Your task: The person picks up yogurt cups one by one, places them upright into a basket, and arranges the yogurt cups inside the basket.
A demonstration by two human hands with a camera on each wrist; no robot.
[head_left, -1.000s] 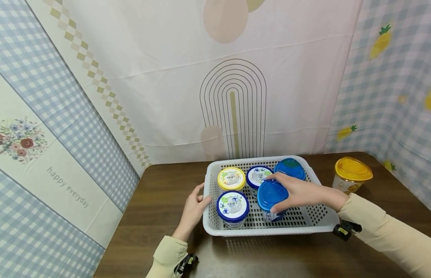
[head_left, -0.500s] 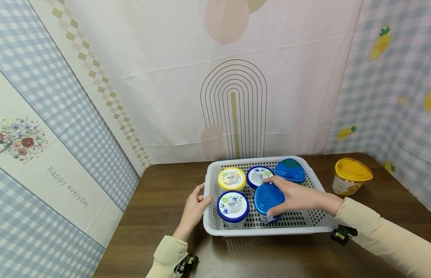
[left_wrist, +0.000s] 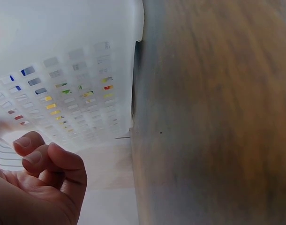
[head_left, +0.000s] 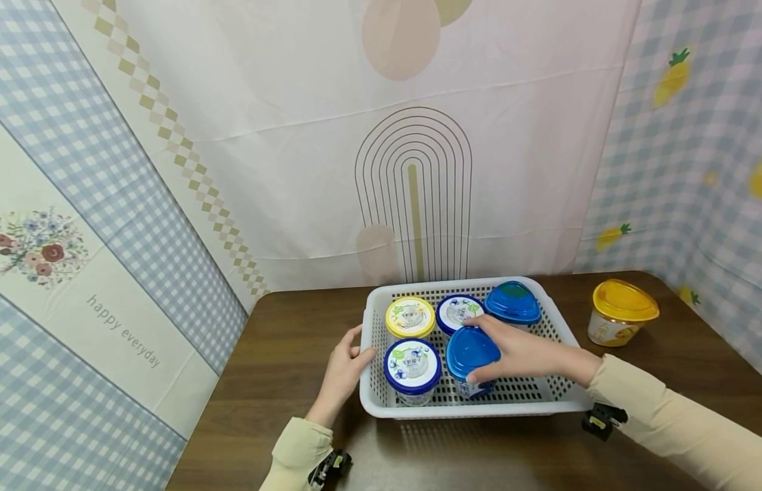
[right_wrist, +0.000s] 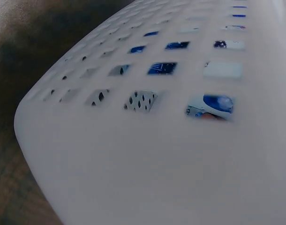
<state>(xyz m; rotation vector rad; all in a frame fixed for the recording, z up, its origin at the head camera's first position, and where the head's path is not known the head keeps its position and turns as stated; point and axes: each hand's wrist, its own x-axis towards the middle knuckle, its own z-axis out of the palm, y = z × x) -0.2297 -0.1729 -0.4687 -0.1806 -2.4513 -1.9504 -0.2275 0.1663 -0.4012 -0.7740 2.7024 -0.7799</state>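
A white perforated basket [head_left: 381, 411] stands on the table and holds several lidded plastic cups. My right hand [head_left: 518, 348] grips a cup with a blue, rounded-triangular lid [head_left: 471, 352] from its right side, inside the basket's front middle. Left of it stands a cup with a white, blue-rimmed lid [head_left: 412, 366]; a similar cup [head_left: 457, 310] is behind. My left hand [head_left: 344, 368] holds the basket's left rim, thumb over the edge; the left wrist view shows its curled fingers [left_wrist: 63, 161] beside the wall. In the right wrist view the basket wall [right_wrist: 110, 154] hides my right hand almost entirely.
A yellow-rimmed cup [head_left: 410, 317] occupies the basket's back left, and another blue-lidded cup [head_left: 512, 303] its back right. Outside, a yellow-lidded cup [head_left: 623, 312] stands on the brown wooden table [head_left: 282, 341] to the right. A printed cloth [head_left: 295, 170] hangs behind.
My right hand has moved the blue-lidded cup slightly left and toward me, closer to the front-left cup. My left hand and the basket have stayed in place.
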